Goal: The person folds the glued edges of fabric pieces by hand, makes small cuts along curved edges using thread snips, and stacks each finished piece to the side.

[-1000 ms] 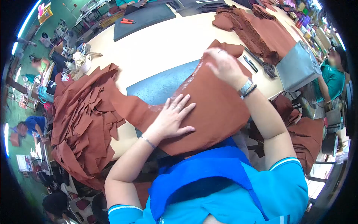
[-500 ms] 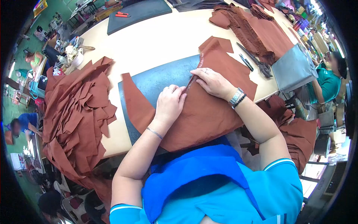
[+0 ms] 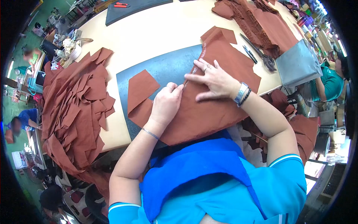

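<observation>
Left hand (image 3: 166,102) pinches brown leather-like panel (image 3: 220,110) at its fold, likely keeping it turned; right hand (image 3: 218,82), fingers spread, apparently steadies it

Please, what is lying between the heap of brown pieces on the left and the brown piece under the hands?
In the head view: a strip of pale tabletop, then the left margin of the dark board, uncovered by the brown piece.

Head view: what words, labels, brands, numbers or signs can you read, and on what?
No text can be read.
Brown sheet under the hands: no lettering visible.
Red cutter: too small to read any marking.
Dark unit at lower right: any lettering too blurred to read.
Background shelves and boxes: too small and blurred.
</observation>
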Demonstrator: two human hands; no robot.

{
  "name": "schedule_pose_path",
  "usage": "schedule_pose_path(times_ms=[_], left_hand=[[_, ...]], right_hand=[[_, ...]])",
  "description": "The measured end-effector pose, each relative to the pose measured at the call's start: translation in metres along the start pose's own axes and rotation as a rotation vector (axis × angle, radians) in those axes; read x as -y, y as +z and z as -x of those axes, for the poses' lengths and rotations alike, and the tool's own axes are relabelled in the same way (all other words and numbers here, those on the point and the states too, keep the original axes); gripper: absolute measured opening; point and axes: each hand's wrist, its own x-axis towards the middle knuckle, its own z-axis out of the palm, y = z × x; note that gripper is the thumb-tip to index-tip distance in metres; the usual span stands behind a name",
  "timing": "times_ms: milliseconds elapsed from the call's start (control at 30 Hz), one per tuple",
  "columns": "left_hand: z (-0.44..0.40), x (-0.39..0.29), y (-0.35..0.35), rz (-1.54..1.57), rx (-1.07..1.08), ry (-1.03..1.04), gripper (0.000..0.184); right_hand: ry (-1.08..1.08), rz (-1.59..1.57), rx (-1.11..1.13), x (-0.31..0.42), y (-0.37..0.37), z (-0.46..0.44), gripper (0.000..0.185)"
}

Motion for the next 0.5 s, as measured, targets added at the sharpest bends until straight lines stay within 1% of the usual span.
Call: schedule_pose_path(times_ms=[67,100,267,333,400,433,467,500], left_hand=[[0.001,0.000,0.002,-0.015,-0.008,0.005,0.016],[0.002,0.001,0.003,-0.017,-0.006,0.005,0.016],[0.002,0.000,0.002,0.000,-0.012,0.012,0.016],[0.000,0.000,0.000,0.020,-0.007,-0.005,0.017],[-0.002,-0.001,-0.006,0.070,0.011,-0.039,0.018],[-0.001,-0.002,-0.009,0.097,0.024,-0.064,0.018],[0.001,-0.004,-0.013,0.110,0.046,-0.084,0.018],[0.004,-0.003,-0.019,0.122,0.069,-0.104,0.019]], right_hand=[[0.000,0.108,0.069,0.011,0.001,0.004,0.086],[0.012,0.085,0.066,0.007,0.003,0.004,0.090],[0.248,0.194,-0.049,-0.036,0.011,-0.003,0.087],[0.217,0.322,-0.200,-0.029,0.008,-0.008,0.081],[0.020,-0.093,-0.213,-0.008,0.005,-0.010,0.069],[-0.124,-0.177,-0.275,0.008,0.008,-0.011,0.060],[-0.121,-0.268,-0.157,0.023,0.007,-0.006,0.058],[-0.127,-0.231,-0.202,0.029,0.014,-0.003,0.059]])
